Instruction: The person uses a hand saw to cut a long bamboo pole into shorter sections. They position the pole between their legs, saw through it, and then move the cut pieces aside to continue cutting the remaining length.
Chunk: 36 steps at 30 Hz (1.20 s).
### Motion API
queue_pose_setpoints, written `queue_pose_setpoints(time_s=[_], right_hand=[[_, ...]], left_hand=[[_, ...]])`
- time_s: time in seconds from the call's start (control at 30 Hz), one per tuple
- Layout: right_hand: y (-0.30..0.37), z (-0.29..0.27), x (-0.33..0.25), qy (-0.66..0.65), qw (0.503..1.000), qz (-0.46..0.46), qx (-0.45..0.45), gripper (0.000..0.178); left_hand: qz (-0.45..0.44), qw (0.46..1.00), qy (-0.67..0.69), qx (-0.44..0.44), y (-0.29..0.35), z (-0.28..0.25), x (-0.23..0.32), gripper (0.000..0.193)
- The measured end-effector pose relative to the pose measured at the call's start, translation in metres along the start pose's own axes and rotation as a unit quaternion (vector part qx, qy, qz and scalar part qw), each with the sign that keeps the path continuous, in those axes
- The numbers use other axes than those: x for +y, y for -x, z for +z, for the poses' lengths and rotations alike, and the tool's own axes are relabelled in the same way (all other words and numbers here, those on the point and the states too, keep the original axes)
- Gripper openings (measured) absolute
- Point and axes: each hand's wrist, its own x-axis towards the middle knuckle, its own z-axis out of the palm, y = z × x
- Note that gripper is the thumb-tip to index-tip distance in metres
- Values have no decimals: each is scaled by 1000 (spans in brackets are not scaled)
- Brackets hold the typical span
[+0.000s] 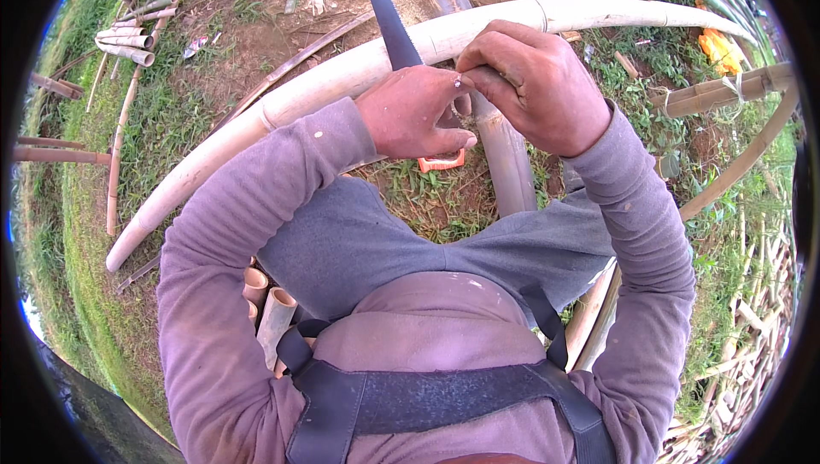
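Observation:
In front of me, my left hand (414, 111) has its thumb stretched away from the fingers, and I see no object in it. Its index finger reaches to the fingertips of my right hand (544, 91), which are curled into a pinch. A tiny pale speck shows where they meet; what the pinch holds is too small to make out. Beneath my left hand is a handsaw with a dark toothed blade (393, 27) and an orange handle (442, 161). The blade lies over a long pale bamboo pole (329, 80); my hand hides the saw's middle.
A thick greyish bamboo piece (506, 161) runs beneath the pale pole, between my knees. Cut bamboo tubes (275, 321) stand by my left hip. More bamboo lengths (128, 41) lie far left. At right are a bamboo rail (726, 93), an orange bag (719, 52) and heaped strips (752, 327).

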Motion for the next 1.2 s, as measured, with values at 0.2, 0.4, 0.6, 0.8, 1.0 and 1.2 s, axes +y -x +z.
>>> queue_pose_setpoints(time_s=[0.2, 0.4, 0.6, 0.8, 1.0, 1.2], right_hand=[[-1, -2, -1, -6, 1000, 21, -6, 11], [2, 0, 1, 3, 1000, 16, -12, 12], [2, 3, 1, -1, 1000, 7, -11, 11], [1, 1, 2, 19, 1000, 11, -1, 9], [3, 4, 5, 19, 1000, 9, 0, 9], [1, 0, 2, 21, 1000, 8, -12, 9]], left_hand=[[-5, 1000, 14, -1, -1, 0, 3, 43], [6, 1000, 23, 17, -1, 3, 1, 44], [-9, 1000, 9, -18, -2, 6, -6, 45], [29, 999, 18, 24, -1, 8, -9, 48], [-7, 1000, 18, -6, -3, 1, -1, 47], [-18, 1000, 15, -16, -4, 3, -5, 42]])
